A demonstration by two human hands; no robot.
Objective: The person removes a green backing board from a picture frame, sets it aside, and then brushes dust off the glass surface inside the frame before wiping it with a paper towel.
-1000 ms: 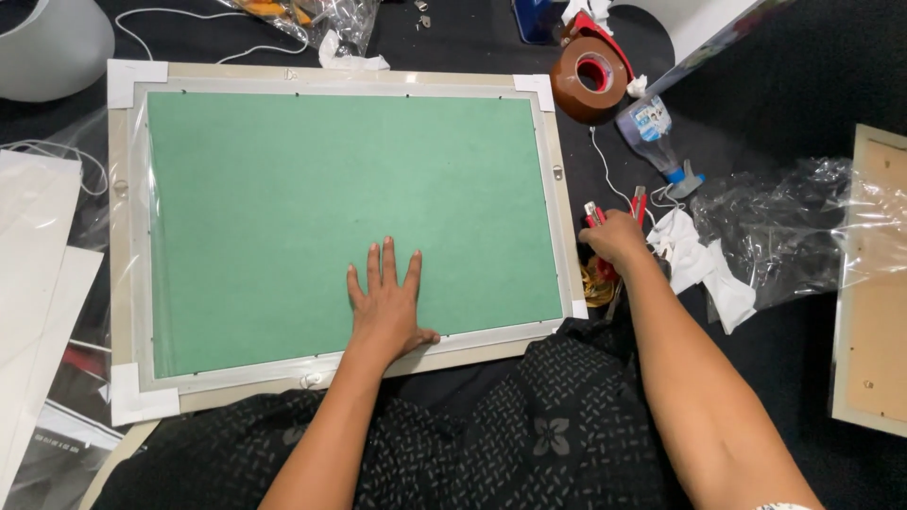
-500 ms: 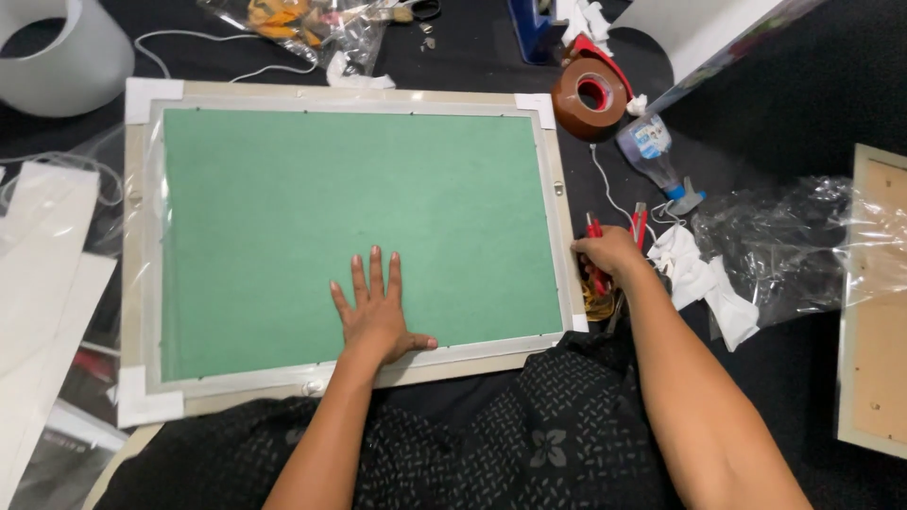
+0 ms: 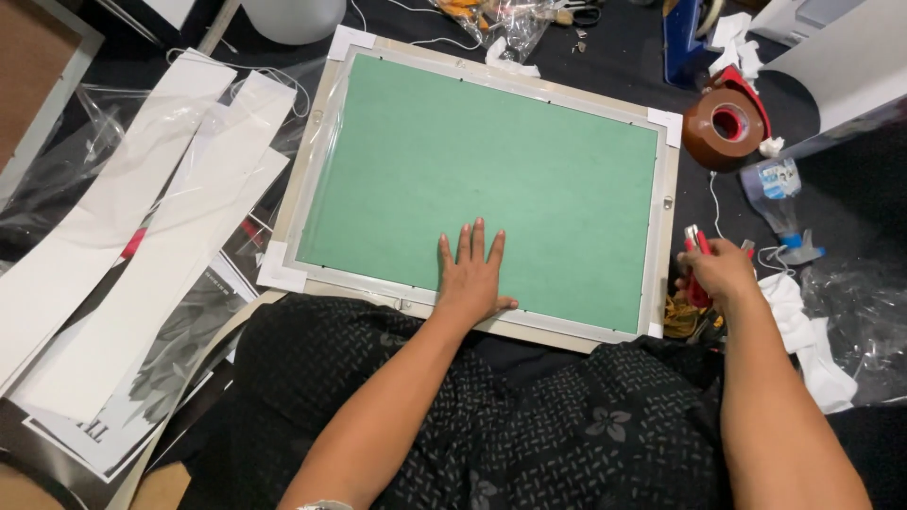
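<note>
A picture frame [image 3: 669,161] lies face down on the dark floor, its green backing board [image 3: 491,179] facing up and white protectors on its corners. My left hand [image 3: 470,274] rests flat on the board near its close edge, fingers spread. My right hand [image 3: 718,274] is just off the frame's right side, closed around a red-handled tool [image 3: 697,247] that looks like pliers. A tangle of yellow bands lies under that hand.
A brown tape roll in a red dispenser [image 3: 723,123], a plastic bottle [image 3: 779,194] and crumpled clear wrap [image 3: 860,312] lie to the right. Long white card strips [image 3: 142,236] and printed sheets cover the left. A white round object [image 3: 293,17] sits at the far edge.
The view has swung left, so the frame now sits further right and tilted. My right hand has closed on the red-handled tool. My left hand stays flat on the board.
</note>
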